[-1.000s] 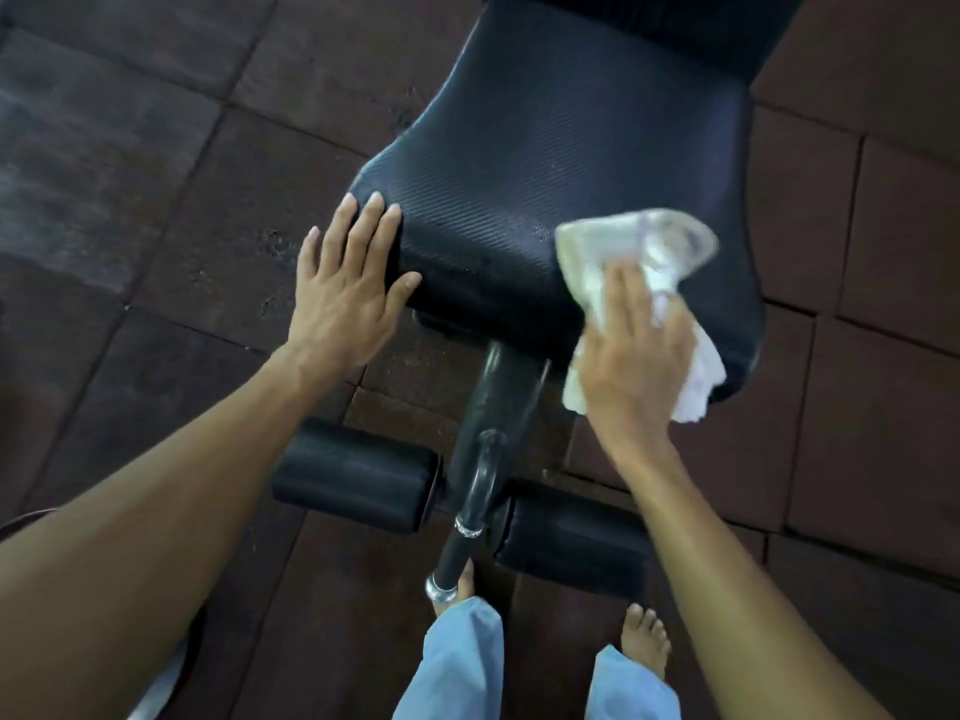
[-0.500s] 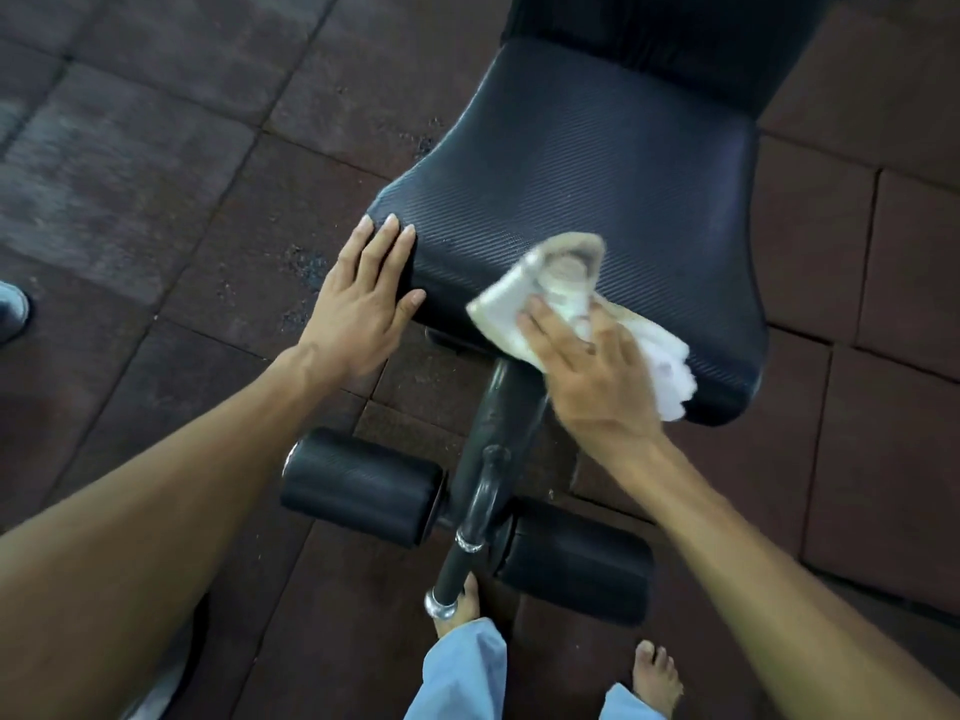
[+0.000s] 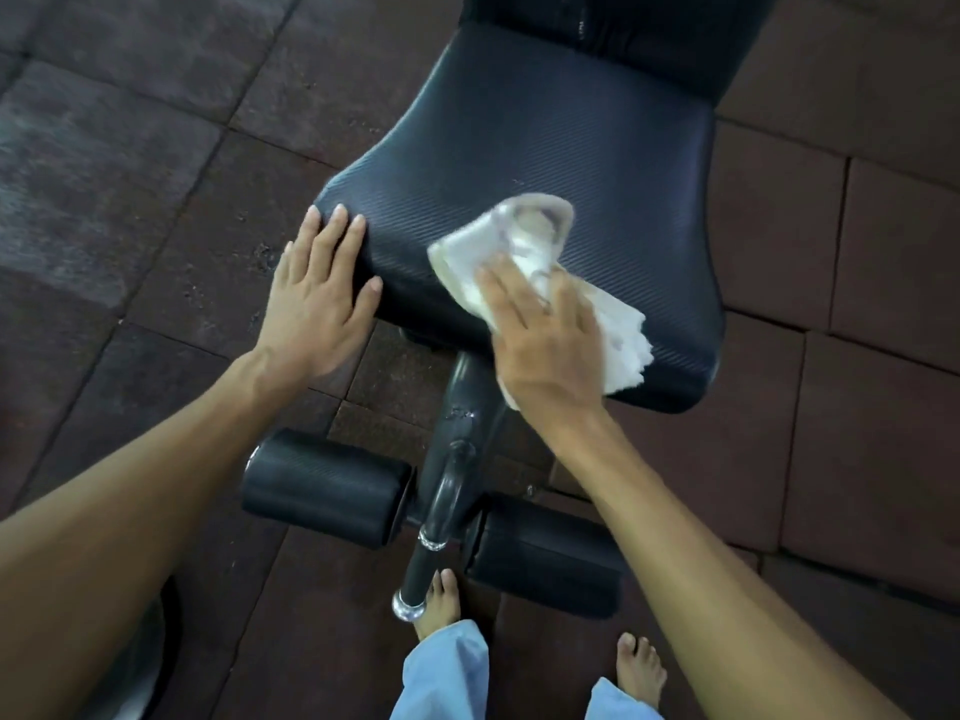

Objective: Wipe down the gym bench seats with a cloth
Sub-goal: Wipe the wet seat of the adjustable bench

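Cloth [image 3: 519, 236]: soft, light, probably bunches. Right hand [image 3: 545, 345] presses it flat-fingered on seat [image 3: 597, 148]; left hand [image 3: 317, 298] flat on seat's corner.

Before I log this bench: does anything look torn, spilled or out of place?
Nothing stands out. The seat looks whole, with no tear or spill; the right hand presses the cloth on it, the left hand lies flat on its corner. Only the floor shows pale scuffing.

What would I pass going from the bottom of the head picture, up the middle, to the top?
Blue trouser leg → bare foot → black metal post → bench seat → backrest.
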Demonstrator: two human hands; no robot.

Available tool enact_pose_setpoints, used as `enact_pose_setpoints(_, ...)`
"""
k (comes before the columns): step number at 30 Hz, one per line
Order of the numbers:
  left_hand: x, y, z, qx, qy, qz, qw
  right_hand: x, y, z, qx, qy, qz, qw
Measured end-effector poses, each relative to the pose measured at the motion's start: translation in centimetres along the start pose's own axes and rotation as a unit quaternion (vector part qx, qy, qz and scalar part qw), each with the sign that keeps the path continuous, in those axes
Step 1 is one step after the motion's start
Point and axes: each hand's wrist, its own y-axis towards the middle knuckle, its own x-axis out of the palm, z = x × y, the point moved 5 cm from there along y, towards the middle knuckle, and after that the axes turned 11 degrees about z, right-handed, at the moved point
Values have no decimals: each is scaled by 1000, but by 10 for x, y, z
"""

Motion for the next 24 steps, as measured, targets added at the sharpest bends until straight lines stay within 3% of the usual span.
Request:
enact_pose_setpoints(1,1,0,6,-28,0,-12,1000,-10,-17,28,43,2,-10,999)
enact_pose_setpoints(3,3,2,29,-2,9,-26,1000,-31,-43,88,161,2,-29,987)
enact_pose_setpoints(6,14,7,76,82,15,-31,996,-51,-52,142,289,-28,11,957)
enact_pose_setpoints(8,20,10,92,53,17,-32,998,-50,-44,146,334,-30,49,941)
enact_pose_setpoints(11,22,4,92,43,16,-30,999,-36,-47,108,296,26,46,954)
enact_pose_setpoints(13,18,2,77,54,21,-21,998,-27,-64,73,158,37,18,987)
enact_pose_setpoints(15,12,5,47,-14,19,-7,1000,-21,-78,66,7,6,1,1000)
enact_pose_setpoints(16,9,7,31,-60,15,-2,998,-22,-73,73,-6,3,-14,1000)
enact_pose_setpoints(18,6,8,9,-96,12,-3,995,-30,-47,95,86,2,-15,996)
enact_pose_setpoints(21,6,12,4,-63,20,-6,998,-32,12,119,263,-33,-2,964)
enact_pose_setpoints(24,7,15,6,-77,17,2,997,-2,66,96,274,-64,-24,959)
